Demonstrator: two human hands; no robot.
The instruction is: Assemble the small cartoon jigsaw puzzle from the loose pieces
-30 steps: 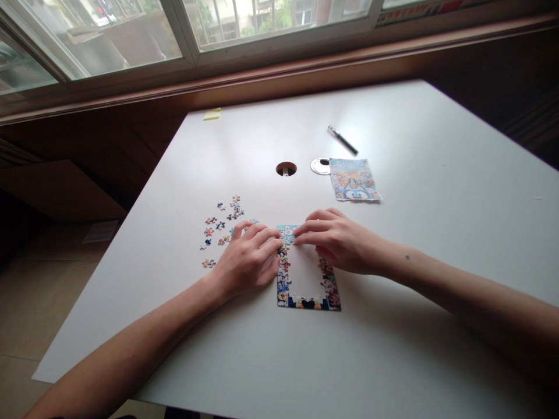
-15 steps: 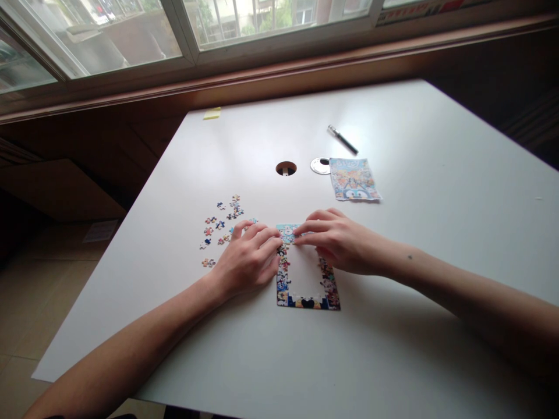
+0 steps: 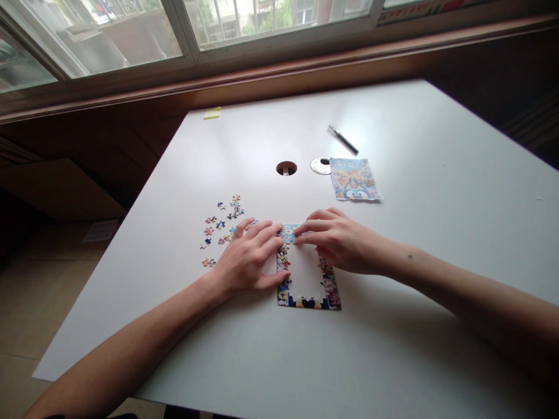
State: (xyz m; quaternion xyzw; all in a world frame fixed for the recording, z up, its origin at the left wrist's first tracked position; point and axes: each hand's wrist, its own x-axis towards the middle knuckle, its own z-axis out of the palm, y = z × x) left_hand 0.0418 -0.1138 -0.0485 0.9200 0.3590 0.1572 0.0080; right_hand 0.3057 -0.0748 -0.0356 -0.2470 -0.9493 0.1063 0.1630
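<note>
A jigsaw puzzle frame (image 3: 308, 303) of joined border pieces lies on the white table, with bare tabletop inside it. My left hand (image 3: 250, 256) rests flat along its left side, fingers stretched to the top left corner and the thumb spread onto the left border. From the right, my right hand (image 3: 343, 238) reaches over the top right part, two fingertips touching the pale blue top strip (image 3: 288, 231). Its fingers are apart, though the curled lower ones are partly hidden. Several loose puzzle pieces (image 3: 220, 224) lie left of my left hand, some partly covered by it.
A printed picture sheet (image 3: 356, 180) lies beyond my right hand, overlapping a round metal cover (image 3: 320, 166). A black pen (image 3: 343, 139) lies behind it. The table has a round hole (image 3: 286, 169), and a yellow sticky note (image 3: 212, 113) is at its far left edge.
My left thumb has spread away from the fingers, down onto the puzzle's left border. The left fingers have straightened slightly. My right hand has stayed almost still.
</note>
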